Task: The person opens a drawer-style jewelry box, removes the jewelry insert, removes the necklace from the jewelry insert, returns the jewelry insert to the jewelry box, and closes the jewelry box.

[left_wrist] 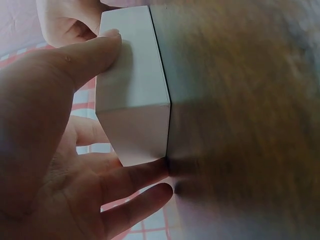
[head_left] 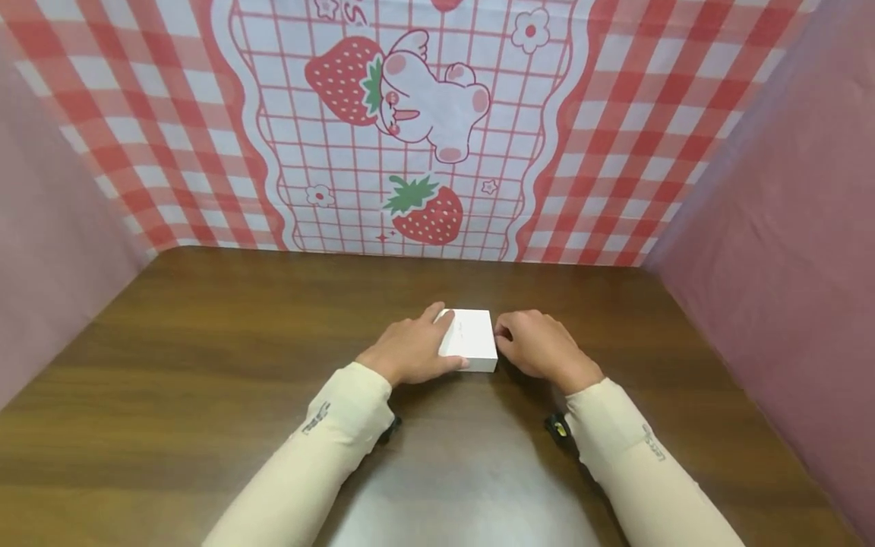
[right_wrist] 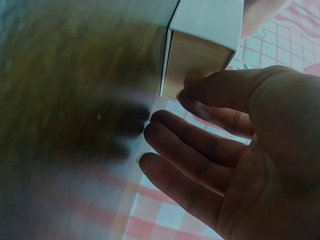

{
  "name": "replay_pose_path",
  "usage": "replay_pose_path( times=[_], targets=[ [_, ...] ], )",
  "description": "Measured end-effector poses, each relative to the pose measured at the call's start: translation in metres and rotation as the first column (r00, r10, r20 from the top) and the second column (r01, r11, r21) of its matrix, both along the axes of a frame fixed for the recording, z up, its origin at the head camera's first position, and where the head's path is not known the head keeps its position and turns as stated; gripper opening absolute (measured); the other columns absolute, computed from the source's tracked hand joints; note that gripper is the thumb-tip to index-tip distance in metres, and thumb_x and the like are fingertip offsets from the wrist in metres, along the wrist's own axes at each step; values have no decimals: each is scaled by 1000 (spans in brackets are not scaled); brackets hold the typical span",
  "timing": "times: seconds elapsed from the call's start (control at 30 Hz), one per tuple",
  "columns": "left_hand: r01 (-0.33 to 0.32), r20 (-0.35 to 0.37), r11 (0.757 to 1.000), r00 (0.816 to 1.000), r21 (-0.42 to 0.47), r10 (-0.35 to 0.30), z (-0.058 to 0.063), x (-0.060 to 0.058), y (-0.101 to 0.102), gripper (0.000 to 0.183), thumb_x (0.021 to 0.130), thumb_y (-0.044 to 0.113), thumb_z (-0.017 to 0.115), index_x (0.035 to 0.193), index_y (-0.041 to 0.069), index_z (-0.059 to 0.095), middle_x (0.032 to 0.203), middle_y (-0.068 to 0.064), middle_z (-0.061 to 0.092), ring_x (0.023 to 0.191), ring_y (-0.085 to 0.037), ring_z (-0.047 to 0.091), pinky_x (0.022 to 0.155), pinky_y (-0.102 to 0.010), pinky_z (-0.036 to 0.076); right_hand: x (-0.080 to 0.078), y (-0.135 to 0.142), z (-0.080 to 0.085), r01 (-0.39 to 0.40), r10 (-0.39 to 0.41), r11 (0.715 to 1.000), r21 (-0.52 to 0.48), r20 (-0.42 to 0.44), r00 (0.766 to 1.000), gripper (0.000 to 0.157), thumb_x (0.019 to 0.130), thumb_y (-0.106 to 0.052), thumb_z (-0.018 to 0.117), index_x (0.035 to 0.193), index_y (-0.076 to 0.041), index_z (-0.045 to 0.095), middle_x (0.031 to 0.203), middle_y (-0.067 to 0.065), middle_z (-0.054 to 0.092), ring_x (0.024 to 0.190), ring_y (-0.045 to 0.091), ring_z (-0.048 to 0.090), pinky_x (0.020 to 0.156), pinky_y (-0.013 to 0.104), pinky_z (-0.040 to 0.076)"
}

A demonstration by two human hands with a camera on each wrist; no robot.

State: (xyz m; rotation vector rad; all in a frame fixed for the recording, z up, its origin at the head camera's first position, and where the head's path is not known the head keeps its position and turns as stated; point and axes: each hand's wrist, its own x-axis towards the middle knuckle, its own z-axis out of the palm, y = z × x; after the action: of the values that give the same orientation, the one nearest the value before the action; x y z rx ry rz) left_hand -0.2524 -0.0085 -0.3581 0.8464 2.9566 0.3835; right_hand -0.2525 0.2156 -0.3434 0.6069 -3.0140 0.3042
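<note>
We saw a white box [head_left: 476,338] lying flat on the brown table [head_left: 171,380], about mid-way across, between the two hands. Faint print on its top, too small for us to read.

Left hand [head_left: 413,348]: clamped on the box from the left. We had its thumb [left_wrist: 92,59] on the near side and the other fingers spread about the left end and top, one tip by the far left corner.

Right hand [head_left: 543,346]: at the box's right end. Thumb [right_wrist: 225,89] and forefinger [right_wrist: 215,114] tips were together there, right by the tan end face; the other three fingers were loosely bent, below them in the right wrist view. We couldn't tell if the tips pinched any part of the box.

Both arms had cream sleeves, left [head_left: 294,471] and right [head_left: 649,471], with dark lettering, and a black device under each wrist, left [head_left: 391,429] and right [head_left: 557,429].

Far side: we noted a red-and-white checked cloth [head_left: 625,137] with strawberries and a white cartoon animal [head_left: 444,106]. Pink drapes hung left [head_left: 55,228] and right [head_left: 779,228]. Pale glare on the near part of the table.
</note>
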Motion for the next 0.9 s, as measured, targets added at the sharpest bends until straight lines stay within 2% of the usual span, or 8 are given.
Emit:
replay_pose_path(
  times=[0.27, 0.53, 0.73, 0.9],
  targets=[
    [-19, 42, 1000, 999, 21, 19, 3, 2, -2, 86, 93, 61, 59, 158, 12, 31, 162, -13, 28, 122, -39, 56, 99, -50, 47, -2, 0, 3, -8, 8, 1000, 3, 1, 1000, 15, 94, -18, 64, 79, -21, 64, 72, -5, 57, 67, 17, 53, 61, 38, 46],
    [-11, 29, 1000, 1000, 9, 11, 2, 1, -1, 86, 93, 60, 59, 157, 10, 31, 161, -14, 28, 119, -38, 58, 98, -50, 48, -3, 2, -2, -23, 23, 1000, -14, 17, 1000, 12, 96, -18, 65, 84, -19, 65, 76, -5, 59, 70, 17, 54, 63, 39, 48],
    [-4, 6, 1000, 1000, 21, 4, 3, 0, 1, 86, 93, 60, 59, 157, 9, 31, 161, -14, 28, 119, -38, 58, 97, -50, 48, -1, 4, 2, -13, 13, 1000, -4, 0, 1000, 13, 96, -18, 66, 83, -19, 65, 75, -5, 58, 70, 17, 53, 62, 38, 47],
    [3, 5, 1000, 1000, 19, -3, 2, 2, 3, 86, 93, 60, 59, 157, 8, 32, 161, -15, 28, 119, -38, 58, 96, -50, 49, 3, 5, 3, -15, 16, 1000, -5, 19, 1000, 12, 97, -18, 66, 84, -17, 65, 76, -4, 57, 71, 17, 52, 62, 38, 47]
  ],
)
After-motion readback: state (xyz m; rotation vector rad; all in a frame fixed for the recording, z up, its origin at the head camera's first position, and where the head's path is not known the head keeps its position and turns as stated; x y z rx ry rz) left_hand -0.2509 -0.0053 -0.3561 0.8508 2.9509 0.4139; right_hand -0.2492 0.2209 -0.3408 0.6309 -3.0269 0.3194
